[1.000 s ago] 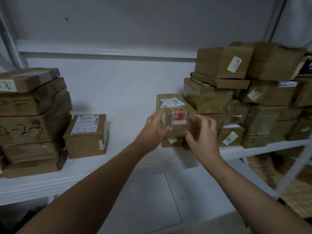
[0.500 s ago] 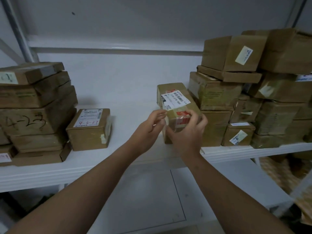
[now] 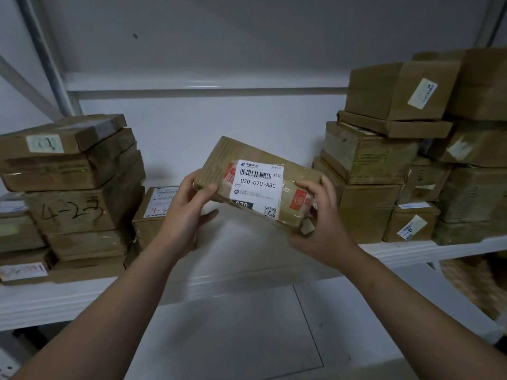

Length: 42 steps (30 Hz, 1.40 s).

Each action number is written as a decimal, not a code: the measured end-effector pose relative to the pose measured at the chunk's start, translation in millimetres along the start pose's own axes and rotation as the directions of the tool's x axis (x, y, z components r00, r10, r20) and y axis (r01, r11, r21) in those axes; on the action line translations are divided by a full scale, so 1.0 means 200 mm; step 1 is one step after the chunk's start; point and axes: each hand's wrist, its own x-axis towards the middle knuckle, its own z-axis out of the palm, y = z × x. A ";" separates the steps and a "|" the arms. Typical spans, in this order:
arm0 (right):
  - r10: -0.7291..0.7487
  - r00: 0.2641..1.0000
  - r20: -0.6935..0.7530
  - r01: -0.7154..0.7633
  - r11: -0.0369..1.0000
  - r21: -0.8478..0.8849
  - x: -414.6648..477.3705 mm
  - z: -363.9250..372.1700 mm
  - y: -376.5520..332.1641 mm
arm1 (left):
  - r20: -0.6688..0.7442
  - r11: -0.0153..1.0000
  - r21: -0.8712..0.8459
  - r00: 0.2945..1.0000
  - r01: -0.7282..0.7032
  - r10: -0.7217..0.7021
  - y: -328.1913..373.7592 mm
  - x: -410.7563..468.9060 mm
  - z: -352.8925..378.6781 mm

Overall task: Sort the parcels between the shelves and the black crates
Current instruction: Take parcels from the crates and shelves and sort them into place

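Note:
I hold a brown cardboard parcel [image 3: 247, 163] in the air in front of the white shelf [image 3: 82, 300], tilted, with its white barcode label facing me. My left hand [image 3: 189, 212] grips its left end, thumb on top. My right hand [image 3: 321, 223] grips its right end near the red tape. Both hands are clear of the shelf board. No black crate is in view.
A tall stack of flat brown parcels [image 3: 74, 193] stands on the shelf at the left, with a small labelled box [image 3: 153, 215] beside it. Several stacked boxes [image 3: 411, 165] fill the shelf's right side. A lower white shelf [image 3: 233, 338] lies beneath my arms.
The parcel has been lifted off the pile of boxes at the right and brought toward me, turned so its label faces up. Both hands moved with it, spreading to its two ends.

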 end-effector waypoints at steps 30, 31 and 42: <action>0.212 0.966 -0.144 -0.190 0.969 0.156 0.25 0.31 -0.22 | 0.057 0.701 0.677 0.965 -0.225 0.255 -0.01 -0.12 -0.21; 0.196 0.965 -0.177 -0.174 0.976 0.130 0.27 0.37 -0.26 | 0.123 0.672 0.686 0.955 -0.277 0.268 -0.01 -0.15 -0.22; 0.031 0.999 -0.040 -0.036 0.991 -0.131 0.33 0.81 -0.38 | 0.020 0.554 0.810 0.955 -0.190 0.297 0.05 -0.20 -0.43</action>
